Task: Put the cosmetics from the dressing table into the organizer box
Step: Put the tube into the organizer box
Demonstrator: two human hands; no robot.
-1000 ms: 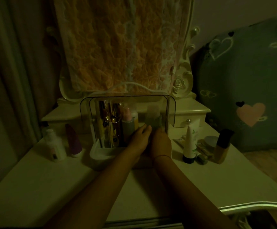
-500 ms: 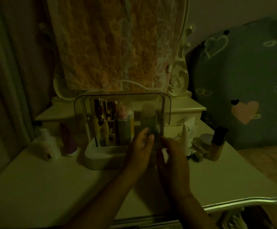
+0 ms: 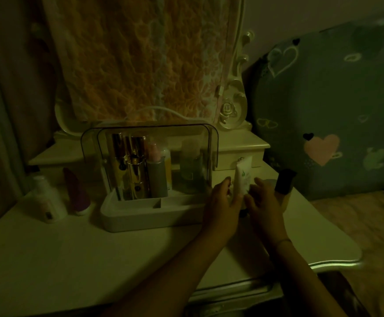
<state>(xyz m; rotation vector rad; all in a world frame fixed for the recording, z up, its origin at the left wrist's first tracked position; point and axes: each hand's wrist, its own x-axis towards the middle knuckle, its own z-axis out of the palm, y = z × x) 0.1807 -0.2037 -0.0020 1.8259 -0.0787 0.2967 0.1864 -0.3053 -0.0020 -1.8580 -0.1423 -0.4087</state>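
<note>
Both hands flank the white tube [image 3: 242, 179], right of the organizer box [image 3: 154, 211]. Left hand [image 3: 220, 202] touches it, fingers spread; right hand [image 3: 263, 202] is open too.

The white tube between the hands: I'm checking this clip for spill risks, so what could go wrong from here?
1. The tube stands upright on its cap; the left hand and right hand flank it, and a nudge could topple it.
2. The dark-capped bottle stands close behind the right hand and could be knocked over.
3. The organizer already looks crowded under its clear cover, so putting the tube in may jostle the bottles.
</note>
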